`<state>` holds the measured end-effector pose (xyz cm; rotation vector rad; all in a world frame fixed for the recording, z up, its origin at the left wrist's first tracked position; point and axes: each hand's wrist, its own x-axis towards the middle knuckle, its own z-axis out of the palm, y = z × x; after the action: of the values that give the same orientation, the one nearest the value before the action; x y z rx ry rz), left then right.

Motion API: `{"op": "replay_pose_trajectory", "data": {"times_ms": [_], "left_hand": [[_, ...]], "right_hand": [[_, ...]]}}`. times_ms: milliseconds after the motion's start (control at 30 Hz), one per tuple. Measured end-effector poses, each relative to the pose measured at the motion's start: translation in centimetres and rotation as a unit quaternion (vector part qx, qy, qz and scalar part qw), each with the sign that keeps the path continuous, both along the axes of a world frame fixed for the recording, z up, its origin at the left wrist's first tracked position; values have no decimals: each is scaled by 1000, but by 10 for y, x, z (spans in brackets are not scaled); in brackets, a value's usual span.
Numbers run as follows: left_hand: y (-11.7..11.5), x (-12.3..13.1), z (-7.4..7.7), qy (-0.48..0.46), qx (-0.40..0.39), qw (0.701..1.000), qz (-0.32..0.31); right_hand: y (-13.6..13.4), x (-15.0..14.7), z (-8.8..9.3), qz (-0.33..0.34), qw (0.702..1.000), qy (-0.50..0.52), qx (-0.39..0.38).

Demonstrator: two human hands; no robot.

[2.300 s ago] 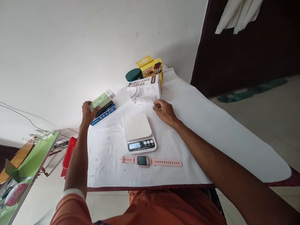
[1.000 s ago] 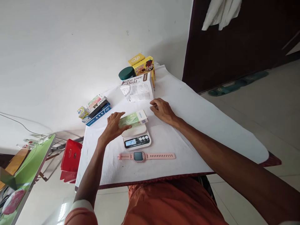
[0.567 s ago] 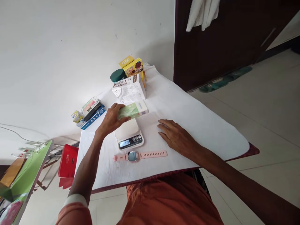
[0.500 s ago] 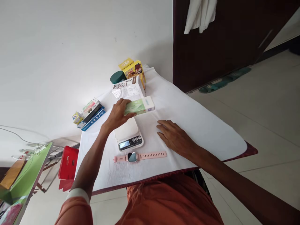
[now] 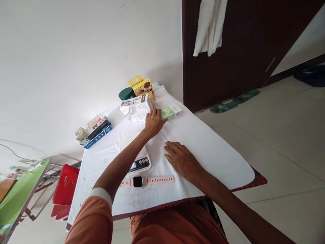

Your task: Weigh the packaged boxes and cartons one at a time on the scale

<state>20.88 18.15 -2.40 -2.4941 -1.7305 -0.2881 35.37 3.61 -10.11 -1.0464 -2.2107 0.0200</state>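
My left hand grips one end of a slim green and white box, just right of the white "Super Meal" box. My left forearm crosses over a white digital kitchen scale and hides part of its plate and display. A smartwatch with a pink strap lies flat in front of the scale, its left strap end partly behind my arm. My right hand rests on the white cloth to the right of the scale, fingers stretched out and holding nothing.
Yellow cartons and a dark green round lid stand at the back near the wall. Several small boxes are stacked at the left. Beyond the left edge is a red container; a dark door is behind at right.
My left hand has carried the green and white box from above the scale to the right and back, beside the "Super Meal" box. My right hand stays in place on the cloth.
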Motion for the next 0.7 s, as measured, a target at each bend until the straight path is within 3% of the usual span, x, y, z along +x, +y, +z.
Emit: {"op": "replay_pose_trajectory", "data": {"times_ms": [100, 200, 333, 467, 600, 700], "left_hand": [[-11, 4, -5, 30, 14, 999, 9], [-22, 0, 1, 47, 5, 999, -11], [-35, -37, 20, -5, 35, 999, -30], [-43, -117, 44, -55, 93, 993, 45], [-47, -218, 66, -62, 107, 971, 206], [-51, -286, 78, -53, 107, 942, 312]], "right_hand": [[-7, 6, -8, 5, 1000, -5, 20], [-16, 18, -15, 13, 999, -5, 31], [-14, 31, -6, 56, 998, 6, 5], [8, 18, 24, 123, 988, 59, -76], [40, -18, 51, 148, 972, 97, -154], [60, -43, 56, 147, 963, 119, -193]]}}
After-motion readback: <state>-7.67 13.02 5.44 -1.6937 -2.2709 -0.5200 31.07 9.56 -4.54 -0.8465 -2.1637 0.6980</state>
